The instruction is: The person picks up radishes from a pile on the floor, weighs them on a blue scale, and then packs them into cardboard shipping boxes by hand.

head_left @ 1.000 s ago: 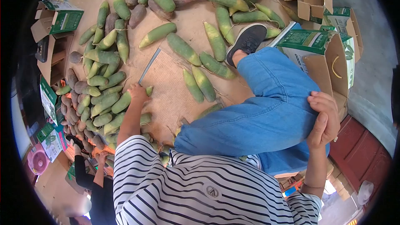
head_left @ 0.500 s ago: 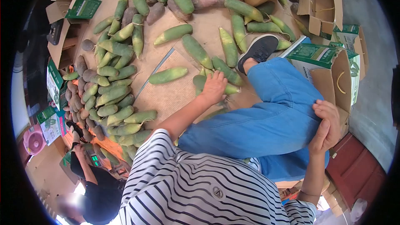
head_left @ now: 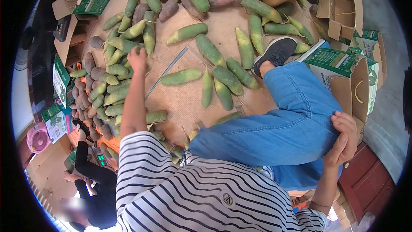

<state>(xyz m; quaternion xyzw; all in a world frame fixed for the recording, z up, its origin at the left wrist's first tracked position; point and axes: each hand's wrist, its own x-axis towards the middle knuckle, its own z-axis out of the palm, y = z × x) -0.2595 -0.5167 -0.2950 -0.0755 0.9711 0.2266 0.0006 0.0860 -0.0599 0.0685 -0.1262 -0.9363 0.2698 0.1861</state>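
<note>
My left hand (head_left: 137, 59) reaches to the heap at the left, its fingers curled around the end of a green radish (head_left: 122, 44). Beside it stretches another green radish (head_left: 149, 34). Several green radishes lie spread over the cardboard in the middle, among them one lying crosswise (head_left: 181, 77) and a close group (head_left: 227, 79). My right hand (head_left: 343, 139) rests against my bent knee in blue trousers (head_left: 274, 124); it holds nothing, fingers loosely bent and thumb apart.
Dark reddish-brown roots (head_left: 80, 97) lie along the heap's left side. Open cartons (head_left: 337, 66) stand at the right, others (head_left: 92, 0) at the left. My shoe (head_left: 274, 56) is beside the radishes. A co-worker in black (head_left: 101, 189) sits near a green-lit display (head_left: 101, 159).
My left hand has moved from the middle radishes up and left to the heap, uncovering the middle group. My right hand stays on the knee. The co-worker's arms have shifted.
</note>
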